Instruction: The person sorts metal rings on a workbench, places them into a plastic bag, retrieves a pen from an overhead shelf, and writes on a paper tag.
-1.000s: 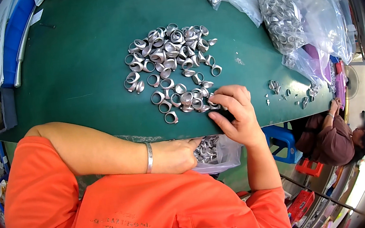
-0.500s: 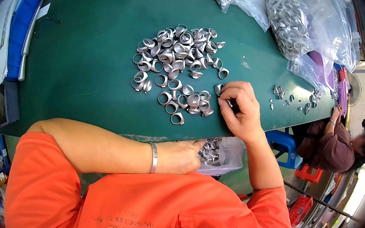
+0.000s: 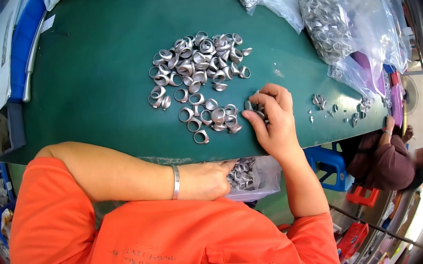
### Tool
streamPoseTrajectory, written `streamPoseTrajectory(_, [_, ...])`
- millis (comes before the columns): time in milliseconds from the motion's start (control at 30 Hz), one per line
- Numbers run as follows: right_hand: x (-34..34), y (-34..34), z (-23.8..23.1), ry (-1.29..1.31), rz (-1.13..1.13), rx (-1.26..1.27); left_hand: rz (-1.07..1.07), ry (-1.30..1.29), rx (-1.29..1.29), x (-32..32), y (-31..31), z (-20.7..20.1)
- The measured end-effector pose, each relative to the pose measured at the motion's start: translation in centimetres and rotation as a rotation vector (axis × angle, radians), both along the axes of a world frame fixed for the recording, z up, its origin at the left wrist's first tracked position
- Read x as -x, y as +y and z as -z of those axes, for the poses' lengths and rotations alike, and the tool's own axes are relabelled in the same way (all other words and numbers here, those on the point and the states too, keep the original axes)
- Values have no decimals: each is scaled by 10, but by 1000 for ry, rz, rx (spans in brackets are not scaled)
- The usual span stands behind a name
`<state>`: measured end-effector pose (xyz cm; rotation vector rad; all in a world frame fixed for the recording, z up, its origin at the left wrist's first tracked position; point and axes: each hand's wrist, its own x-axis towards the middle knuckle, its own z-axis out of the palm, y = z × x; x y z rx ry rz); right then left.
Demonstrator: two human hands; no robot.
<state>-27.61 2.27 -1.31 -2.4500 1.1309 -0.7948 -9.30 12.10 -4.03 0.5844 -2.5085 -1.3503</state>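
Observation:
A heap of silver-grey metal rings (image 3: 197, 62) lies on the green tabletop, with a smaller cluster of rings (image 3: 217, 118) nearer to me. Just right of that cluster, my right hand (image 3: 276, 119) is curled with thumb and fingers around several rings (image 3: 251, 106); the palm side is partly hidden. My left hand (image 3: 202, 181), with a metal bangle at its wrist, is at the table's near edge. Its fingers grip the rim of a clear plastic bag (image 3: 267, 178) that hangs below the edge with more rings inside. The fingertips are partly hidden.
Clear bags of metal parts (image 3: 328, 25) stand at the far right. Small loose pieces (image 3: 318, 100) lie right of my hand. A blue bin (image 3: 27, 54) flanks the left side. Beyond the right end, a co-worker (image 3: 389, 157) sits near a blue stool (image 3: 329, 167).
My right hand has shifted slightly, and its fingers have gathered more rings, including one from the main heap's right side. The left hand stays at the bag. The view has moved a little.

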Motion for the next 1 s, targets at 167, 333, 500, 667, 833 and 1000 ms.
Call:
streamPoseTrajectory(167, [21,30,-10,-18,-337,-200,-23,54,56,0,2,9])
streamPoseTrajectory(333, [30,57,-26,-137,-450,-502,-28,1,24,0,1,2])
streamPoseTrajectory(500, [-28,21,-55,-192,-410,-329,-110,12,286,3,6,4])
streamPoseTrajectory(667, [-175,-2,-48,-125,-800,-54,-43,-107,288,18,4,12])
streamPoseTrajectory(833, [-285,-13,-19,-28,-923,154,17,-84,319,23,2,-20])
streamPoseTrajectory(1000, [-264,-32,-35,-102,-863,145,30,-26,271,6,-4,-34])
